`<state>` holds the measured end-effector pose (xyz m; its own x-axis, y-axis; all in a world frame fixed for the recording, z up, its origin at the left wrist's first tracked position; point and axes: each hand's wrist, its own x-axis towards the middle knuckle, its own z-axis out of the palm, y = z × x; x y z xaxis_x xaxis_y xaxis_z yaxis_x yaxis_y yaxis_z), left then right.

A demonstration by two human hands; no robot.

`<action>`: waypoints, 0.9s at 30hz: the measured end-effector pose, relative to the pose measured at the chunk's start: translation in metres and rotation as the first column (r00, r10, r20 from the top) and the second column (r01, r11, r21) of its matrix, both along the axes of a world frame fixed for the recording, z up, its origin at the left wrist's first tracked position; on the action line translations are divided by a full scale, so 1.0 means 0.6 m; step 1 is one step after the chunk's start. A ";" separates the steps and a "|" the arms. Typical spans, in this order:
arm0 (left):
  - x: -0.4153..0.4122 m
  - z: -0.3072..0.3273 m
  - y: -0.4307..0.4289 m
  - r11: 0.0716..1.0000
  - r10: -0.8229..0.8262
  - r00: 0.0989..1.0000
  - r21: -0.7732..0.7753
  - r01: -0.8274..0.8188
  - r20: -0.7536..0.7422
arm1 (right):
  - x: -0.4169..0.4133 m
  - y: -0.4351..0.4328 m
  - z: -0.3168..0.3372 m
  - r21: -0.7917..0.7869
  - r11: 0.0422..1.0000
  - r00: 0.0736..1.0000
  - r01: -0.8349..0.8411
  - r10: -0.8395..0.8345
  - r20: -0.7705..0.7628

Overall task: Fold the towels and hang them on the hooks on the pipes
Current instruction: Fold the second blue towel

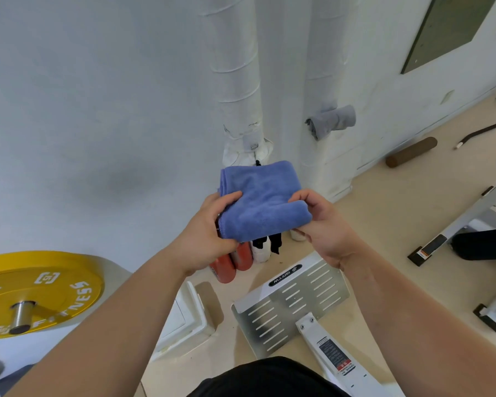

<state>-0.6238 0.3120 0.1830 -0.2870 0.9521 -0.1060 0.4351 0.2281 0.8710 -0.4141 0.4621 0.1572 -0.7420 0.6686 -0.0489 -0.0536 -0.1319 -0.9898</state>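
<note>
Blue microfibre towel (262, 202), folded, long axis left-right; left hand (209, 236) grips one end, right hand (321, 222) pinches the other; pipe hook (254, 145) just beyond far edge, equally near both hands.

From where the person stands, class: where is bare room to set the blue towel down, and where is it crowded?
Bare floor lies between the slotted plate and the bench frame, below the brown roller. Crowded: the red bottles at the foot of the left pipe.
</note>
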 end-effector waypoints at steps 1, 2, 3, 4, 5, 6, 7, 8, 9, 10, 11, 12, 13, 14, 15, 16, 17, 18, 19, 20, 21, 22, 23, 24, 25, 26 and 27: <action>-0.003 0.000 -0.002 1.000 -0.030 0.999 -0.001 0.030 -0.035 | -0.001 -0.001 -0.001 0.006 0.999 0.999 0.032 -0.032 -0.013; -0.005 -0.001 -0.004 0.998 -0.069 0.994 -0.013 0.068 -0.090 | -0.003 -0.002 -0.002 0.026 0.998 0.998 0.062 -0.062 -0.021; -0.006 -0.001 -0.007 0.994 -0.109 0.980 -0.040 0.104 -0.169 | -0.003 -0.003 -0.004 0.038 0.996 0.996 0.086 -0.085 -0.028; -0.007 -0.002 -0.009 0.990 -0.138 0.957 -0.069 0.124 -0.255 | -0.003 -0.006 -0.006 0.043 0.994 0.995 0.101 -0.100 -0.027; -0.007 -0.003 -0.012 0.989 -0.146 0.932 -0.084 0.125 -0.331 | -0.004 -0.009 -0.007 0.041 0.994 0.994 0.106 -0.105 -0.022; -0.007 -0.006 -0.014 0.991 -0.133 0.915 -0.070 0.114 -0.382 | -0.004 -0.012 -0.006 0.039 0.994 0.995 0.102 -0.101 -0.013; -0.008 -0.007 -0.016 0.994 -0.103 0.912 -0.024 0.102 -0.398 | -0.004 -0.016 -0.006 0.040 0.995 0.996 0.094 -0.094 -0.003; -0.009 -0.008 -0.019 0.995 -0.070 0.924 0.036 0.090 -0.376 | -0.005 -0.019 -0.006 0.043 0.995 0.996 0.088 -0.089 0.008; -0.011 -0.008 -0.022 0.993 -0.037 0.947 0.093 0.071 -0.320 | -0.005 -0.022 -0.004 0.037 0.996 0.996 0.087 -0.087 0.019; -0.012 -0.006 -0.024 0.990 -0.010 0.972 0.135 0.043 -0.235 | -0.005 -0.024 -0.003 0.026 0.995 0.995 0.092 -0.093 0.030; -0.013 -0.005 -0.027 0.987 0.009 0.989 0.159 0.016 -0.150 | -0.004 -0.025 -0.004 0.019 0.995 0.994 0.101 -0.101 0.041; -0.015 -0.005 -0.029 0.986 0.024 0.995 0.169 -0.008 -0.096 | -0.004 -0.026 -0.005 0.015 0.994 0.992 0.110 -0.110 0.053; -0.016 -0.007 -0.031 0.985 0.044 0.996 0.173 -0.030 -0.074 | -0.004 -0.028 -0.008 0.003 0.993 0.991 0.116 -0.116 0.064; -0.017 -0.010 -0.032 0.983 0.066 0.996 0.176 -0.054 -0.065 | -0.004 -0.029 -0.012 -0.026 0.993 0.991 0.115 -0.113 0.069; -0.016 -0.013 -0.034 0.980 0.090 0.995 0.182 -0.080 -0.050 | -0.004 -0.031 -0.018 -0.074 0.992 0.994 0.100 -0.096 0.060; -0.015 -0.017 -0.035 0.977 0.114 0.993 0.186 -0.107 -0.023 | -0.004 -0.034 -0.023 -0.134 0.988 0.997 0.077 -0.072 0.039; -0.014 -0.021 -0.037 0.974 0.132 0.991 0.185 -0.133 0.017 | -0.005 -0.037 -0.027 -0.197 0.979 0.999 0.049 -0.048 0.013; -0.012 -0.023 -0.039 0.972 0.145 0.987 0.177 -0.154 0.064 | -0.005 -0.039 -0.031 -0.247 0.969 1.000 0.025 -0.028 -0.010; -0.009 -0.026 -0.040 0.972 0.151 0.982 0.165 -0.168 0.113 | -0.006 -0.042 -0.034 -0.278 0.961 0.999 0.011 -0.019 -0.029; -0.006 -0.028 -0.042 0.972 0.155 0.975 0.151 -0.179 0.156 | -0.007 -0.044 -0.035 -0.294 0.956 0.998 0.002 -0.019 -0.052; -0.003 -0.031 -0.043 0.972 0.164 0.967 0.136 -0.193 0.197 | -0.009 -0.045 -0.035 -0.303 0.953 0.997 0.002 -0.027 -0.078; 0.000 -0.034 -0.044 0.971 0.178 0.955 0.118 -0.210 0.237 | -0.011 -0.046 -0.034 -0.308 0.951 0.994 0.014 -0.046 -0.096; 0.004 -0.037 -0.044 0.970 0.190 0.939 0.095 -0.225 0.288 | -0.013 -0.045 -0.033 -0.308 0.951 0.992 0.027 -0.064 -0.112; 0.009 -0.038 -0.042 0.969 0.197 0.915 0.070 -0.236 0.351 | -0.014 -0.042 -0.034 -0.305 0.952 0.989 0.041 -0.082 -0.121; 0.015 -0.037 -0.039 0.969 0.205 0.885 0.039 -0.243 0.417 | -0.014 -0.040 -0.032 -0.297 0.953 0.988 0.050 -0.091 -0.126; 0.019 -0.035 -0.034 0.968 0.221 0.856 0.004 -0.252 0.468 | -0.014 -0.037 -0.030 -0.282 0.958 0.989 0.056 -0.093 -0.116; 0.024 -0.034 -0.026 0.962 0.247 0.830 -0.025 -0.271 0.500 | -0.011 -0.033 -0.029 -0.249 0.966 0.992 0.070 -0.095 -0.088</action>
